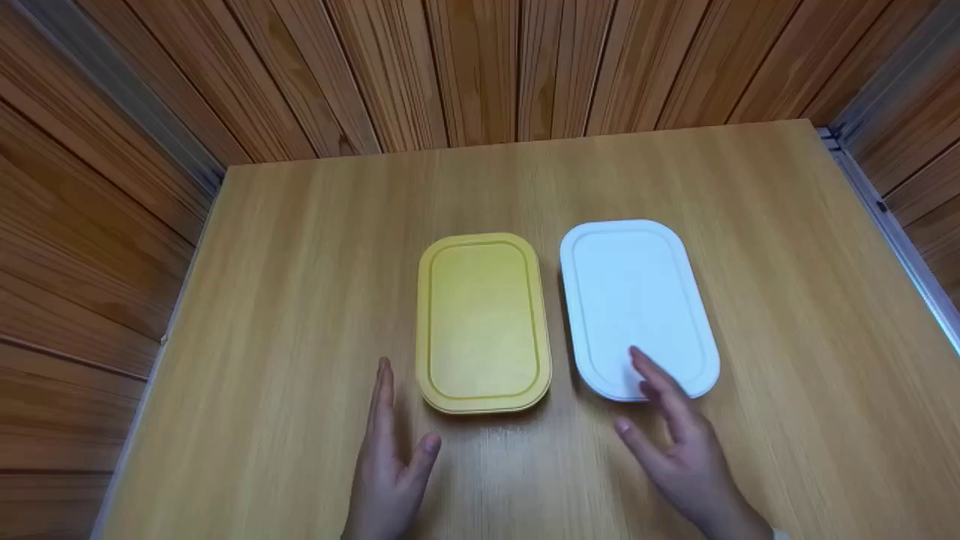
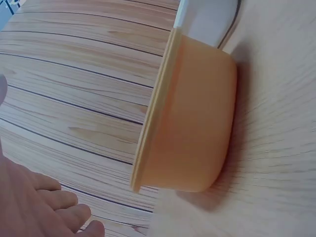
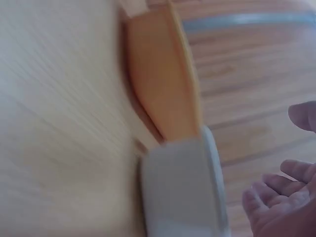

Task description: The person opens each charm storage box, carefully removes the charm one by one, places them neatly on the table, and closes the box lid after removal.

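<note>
Two lidded boxes with rounded corners stand side by side on the table. The yellow box (image 1: 484, 322) is on the left, and its deep side wall (image 2: 195, 118) shows in the left wrist view. Slightly farther right is the white box (image 1: 637, 300), partly seen beside the yellow one in the right wrist view. My left hand (image 1: 390, 465) is off the near left corner of the yellow box, fingers straight and thumb apart, holding nothing. Over the near edge of the white box hovers my right hand (image 1: 686, 450), its fingers loosely extended and gripping nothing.
The wooden table (image 1: 300, 300) carries both boxes, with a narrow gap between them. Plank walls (image 1: 480, 67) enclose it at the back and on both sides. A metal rail (image 1: 892, 232) runs along the right edge.
</note>
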`<action>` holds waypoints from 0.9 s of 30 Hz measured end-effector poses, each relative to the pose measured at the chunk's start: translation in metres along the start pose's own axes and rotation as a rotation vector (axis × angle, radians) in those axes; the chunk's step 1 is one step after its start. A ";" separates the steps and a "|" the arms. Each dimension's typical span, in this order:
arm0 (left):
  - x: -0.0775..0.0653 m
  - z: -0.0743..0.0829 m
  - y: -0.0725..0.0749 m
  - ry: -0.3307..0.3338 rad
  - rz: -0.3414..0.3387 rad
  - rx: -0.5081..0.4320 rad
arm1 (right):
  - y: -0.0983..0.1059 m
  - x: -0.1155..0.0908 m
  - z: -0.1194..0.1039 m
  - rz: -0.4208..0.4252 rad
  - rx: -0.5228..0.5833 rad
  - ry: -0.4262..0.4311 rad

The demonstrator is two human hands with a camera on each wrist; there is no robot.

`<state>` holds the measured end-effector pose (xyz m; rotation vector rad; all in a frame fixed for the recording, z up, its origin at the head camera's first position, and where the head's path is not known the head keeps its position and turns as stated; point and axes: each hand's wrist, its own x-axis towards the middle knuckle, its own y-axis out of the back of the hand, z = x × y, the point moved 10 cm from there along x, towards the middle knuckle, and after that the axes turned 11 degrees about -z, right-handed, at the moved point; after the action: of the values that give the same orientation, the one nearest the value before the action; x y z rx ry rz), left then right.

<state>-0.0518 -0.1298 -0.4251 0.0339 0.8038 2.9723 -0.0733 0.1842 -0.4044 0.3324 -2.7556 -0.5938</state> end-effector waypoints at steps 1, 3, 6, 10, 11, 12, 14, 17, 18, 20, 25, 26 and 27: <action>0.001 -0.001 0.000 -0.004 0.005 -0.004 | -0.007 0.001 -0.002 -0.019 -0.010 0.025; 0.003 0.001 -0.001 -0.037 0.016 -0.011 | -0.018 0.004 -0.005 -0.057 -0.019 0.052; 0.007 0.002 -0.003 -0.072 0.027 -0.017 | -0.031 0.008 -0.008 -0.091 -0.035 0.056; 0.011 0.000 -0.007 -0.075 0.035 -0.041 | -0.045 0.012 -0.010 -0.132 -0.019 0.026; 0.011 -0.001 -0.007 -0.069 0.037 -0.044 | -0.049 0.012 -0.011 -0.143 -0.012 0.018; 0.011 -0.002 -0.008 -0.066 0.040 -0.046 | -0.053 0.013 -0.011 -0.153 0.000 0.009; 0.013 -0.002 -0.009 -0.063 0.041 -0.048 | -0.059 0.015 -0.010 -0.165 0.031 -0.014; 0.017 -0.005 -0.011 -0.041 0.037 -0.049 | -0.068 0.018 -0.008 -0.183 0.072 -0.043; 0.018 -0.006 -0.012 -0.030 0.036 -0.049 | -0.071 0.019 -0.006 -0.193 0.087 -0.064; 0.020 -0.009 -0.014 -0.002 0.034 -0.052 | -0.077 0.021 -0.002 -0.218 0.098 -0.114; 0.022 -0.016 -0.018 0.048 0.032 -0.085 | -0.090 0.020 0.010 -0.285 0.063 -0.260; 0.023 -0.016 -0.019 0.050 0.032 -0.093 | -0.092 0.020 0.012 -0.293 0.066 -0.282; 0.023 -0.017 -0.019 0.047 0.032 -0.103 | -0.094 0.020 0.014 -0.298 0.075 -0.299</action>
<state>-0.0745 -0.1200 -0.4494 -0.0280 0.6604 3.0507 -0.0815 0.1005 -0.4521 0.7366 -3.0446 -0.6597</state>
